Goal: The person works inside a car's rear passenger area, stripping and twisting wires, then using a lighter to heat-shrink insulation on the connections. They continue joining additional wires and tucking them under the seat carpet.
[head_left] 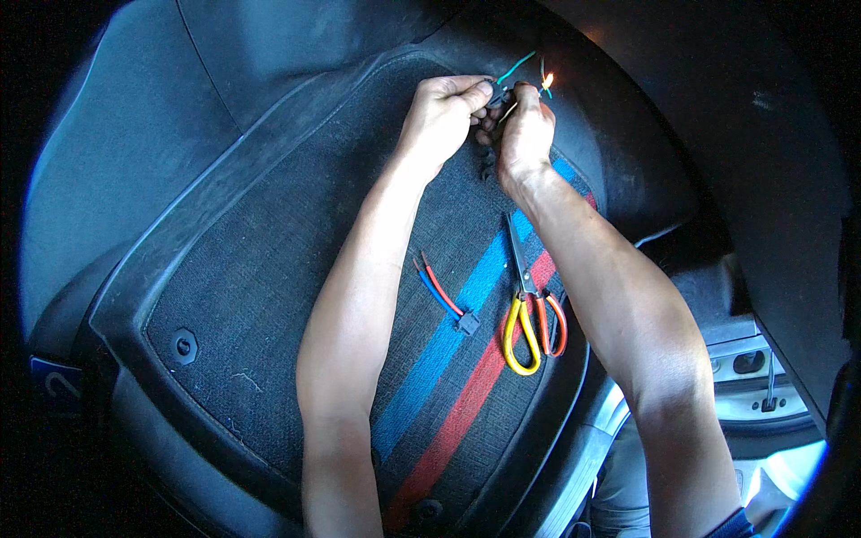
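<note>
My left hand [442,115] pinches a small black plug connector [499,92] between thumb and fingers. A thin green wire [515,68] sticks up from beside it. Close on its right, my right hand [526,133] is closed, its fingers curled next to the connector; what they grip is mostly hidden. Just above the right fingertips, a bright orange-white spot [548,82] glows beside thin wire ends; whether it is a flame or a reflection I cannot tell. A dark piece [486,164] hangs or lies below the hands.
On the dark striped car floor mat [242,296] lie scissors [522,305] with yellow and orange handles. To their left is a small black connector [467,324] with red and blue wires. Dark trim panels [134,134] surround the mat. A door sill [583,475] runs along the lower right.
</note>
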`<state>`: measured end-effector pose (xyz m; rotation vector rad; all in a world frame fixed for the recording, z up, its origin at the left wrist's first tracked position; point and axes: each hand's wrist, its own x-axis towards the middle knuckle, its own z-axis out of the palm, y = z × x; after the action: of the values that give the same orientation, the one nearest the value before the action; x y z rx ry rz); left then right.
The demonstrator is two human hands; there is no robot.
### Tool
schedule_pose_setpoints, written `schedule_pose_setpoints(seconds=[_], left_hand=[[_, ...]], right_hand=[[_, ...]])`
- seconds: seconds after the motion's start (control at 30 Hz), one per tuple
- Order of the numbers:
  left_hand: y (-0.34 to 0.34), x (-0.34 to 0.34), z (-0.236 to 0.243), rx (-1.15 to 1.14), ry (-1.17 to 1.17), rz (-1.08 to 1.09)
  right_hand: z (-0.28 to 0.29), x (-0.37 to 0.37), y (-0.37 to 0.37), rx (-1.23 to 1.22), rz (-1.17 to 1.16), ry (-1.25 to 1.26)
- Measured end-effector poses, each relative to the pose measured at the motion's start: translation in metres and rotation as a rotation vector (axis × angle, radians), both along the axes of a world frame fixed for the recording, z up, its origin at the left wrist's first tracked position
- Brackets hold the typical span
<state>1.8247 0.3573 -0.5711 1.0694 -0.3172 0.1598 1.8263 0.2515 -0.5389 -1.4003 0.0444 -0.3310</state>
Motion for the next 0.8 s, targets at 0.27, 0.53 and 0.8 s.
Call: schedule_pose_setpoints(seconds=[0.27,0.53,0.8], left_hand=[[0.0000,0.0013,-0.0009,0.020,0.001,0.023],[0.0002,0.0022,-0.0019,0.026,-0.004,0.033],[-0.0001,0.0023,-0.0017,0.018,-0.007,0.037]], right_hand=[[0.0002,-0.0008,-0.0002,-0.016,0.012,-0.014],[-0.0007,-0.0010,0.0006,-0.020,0.023,-0.027],[-0.0004,0.0010,0.0003,-0.022,0.010,-0.009]])
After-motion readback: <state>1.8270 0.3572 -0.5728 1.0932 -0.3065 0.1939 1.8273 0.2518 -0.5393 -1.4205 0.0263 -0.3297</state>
